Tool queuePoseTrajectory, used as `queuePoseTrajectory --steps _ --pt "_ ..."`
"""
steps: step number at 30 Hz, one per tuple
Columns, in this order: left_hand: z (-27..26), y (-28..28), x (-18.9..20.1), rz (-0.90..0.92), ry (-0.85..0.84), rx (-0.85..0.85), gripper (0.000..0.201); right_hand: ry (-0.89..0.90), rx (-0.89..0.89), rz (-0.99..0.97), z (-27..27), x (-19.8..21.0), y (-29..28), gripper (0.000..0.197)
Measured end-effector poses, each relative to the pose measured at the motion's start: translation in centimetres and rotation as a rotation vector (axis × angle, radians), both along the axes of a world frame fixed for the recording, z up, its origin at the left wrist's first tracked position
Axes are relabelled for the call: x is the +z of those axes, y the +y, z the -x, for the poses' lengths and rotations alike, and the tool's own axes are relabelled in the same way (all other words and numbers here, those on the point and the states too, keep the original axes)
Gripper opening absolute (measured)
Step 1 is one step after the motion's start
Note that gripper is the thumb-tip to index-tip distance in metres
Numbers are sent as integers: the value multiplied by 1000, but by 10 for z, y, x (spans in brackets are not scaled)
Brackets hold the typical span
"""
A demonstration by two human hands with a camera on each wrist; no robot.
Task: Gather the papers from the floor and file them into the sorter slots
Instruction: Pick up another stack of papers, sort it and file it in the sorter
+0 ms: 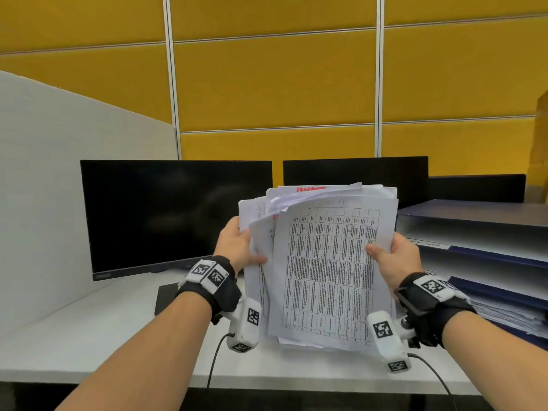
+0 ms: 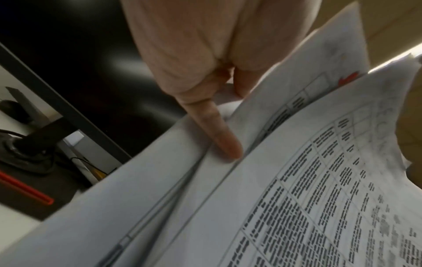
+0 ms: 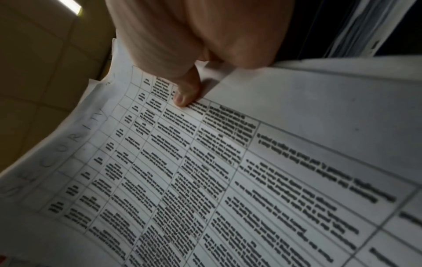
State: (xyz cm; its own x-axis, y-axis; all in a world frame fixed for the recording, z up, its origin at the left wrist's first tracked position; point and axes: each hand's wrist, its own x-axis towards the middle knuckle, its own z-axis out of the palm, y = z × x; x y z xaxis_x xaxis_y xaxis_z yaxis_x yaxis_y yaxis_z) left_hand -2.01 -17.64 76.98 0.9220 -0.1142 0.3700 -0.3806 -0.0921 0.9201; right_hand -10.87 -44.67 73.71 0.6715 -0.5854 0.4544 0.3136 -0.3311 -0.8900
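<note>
An uneven stack of printed papers stands upright over the white desk, its bottom edge near the desktop. The front sheet carries a dense table of text. My left hand grips the stack's left edge, thumb lying on a sheet between the layers. My right hand holds the right edge, its thumb pressed on the front sheet. The sorter, with dark blue shelves and papers in its lower slots, stands just right of the stack.
Two dark monitors stand behind the papers, in front of yellow partition panels. A white divider closes the desk's left side. A monitor base with a red strip sits on the desk at the left.
</note>
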Motion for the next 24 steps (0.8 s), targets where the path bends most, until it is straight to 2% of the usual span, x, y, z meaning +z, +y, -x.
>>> queuePoseTrajectory --steps 1,2,4,6,13,16,17,20,22,24 --pt "0 -3 -1 -16 1 -31 62 0 1 -14 -4 -4 0 32" --pt "0 -6 -2 -20 -4 -53 56 2 1 -22 -7 -7 0 32" --pt "-4 -10 -7 43 17 -82 28 10 10 -25 -12 -13 -1 32" --pt "-10 -16 -12 116 48 -78 16 17 23 -27 -16 -18 -3 32" --pt "-34 -31 -29 213 105 14 30 38 86 -31 -26 -32 -9 32" --pt "-42 -39 -34 1 56 62 27 27 83 -59 -32 -35 -8 32" --pt "-41 -42 -35 -20 50 63 27 27 73 -62 -34 -35 -7 32" --pt "-36 -48 -35 2 109 22 50 16 34 -45 -38 -33 -3 30" --pt "-33 -51 -35 101 182 -12 68 -1 0 -35 -40 -30 0 29" --pt "-27 -53 -33 198 209 -105 76 -9 -46 -27 -42 -27 1 26"
